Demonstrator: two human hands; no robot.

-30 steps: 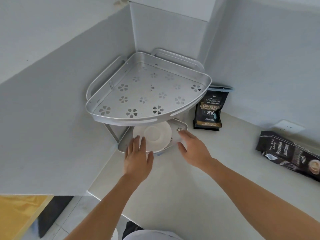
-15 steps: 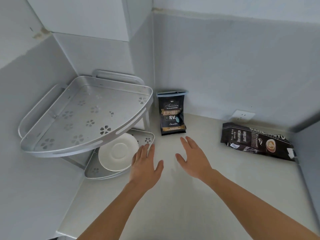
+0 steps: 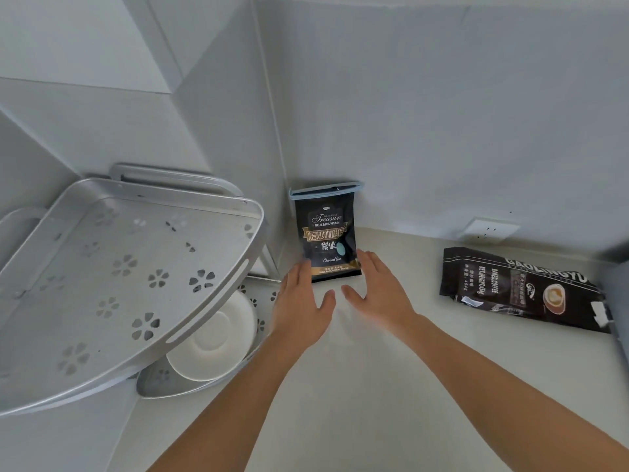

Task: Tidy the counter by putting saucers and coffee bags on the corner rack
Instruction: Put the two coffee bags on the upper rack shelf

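A silver two-tier corner rack (image 3: 146, 332) stands at the left. Its top shelf holds nothing, and a white saucer (image 3: 218, 338) lies on its lower shelf. A small black coffee bag (image 3: 326, 233) stands upright against the back wall. My left hand (image 3: 301, 301) reaches its lower left edge and my right hand (image 3: 376, 287) its lower right edge, fingers spread on either side, neither closed on it. A larger black coffee bag (image 3: 520, 287) lies flat on the counter at the right.
The pale counter (image 3: 357, 386) runs from the rack to a wall at the far right. A white wall socket (image 3: 488, 229) sits low on the back wall behind the lying bag.
Both hands left the saucer on the lower shelf and moved right and forward to flank the upright coffee bag. The view swung right.
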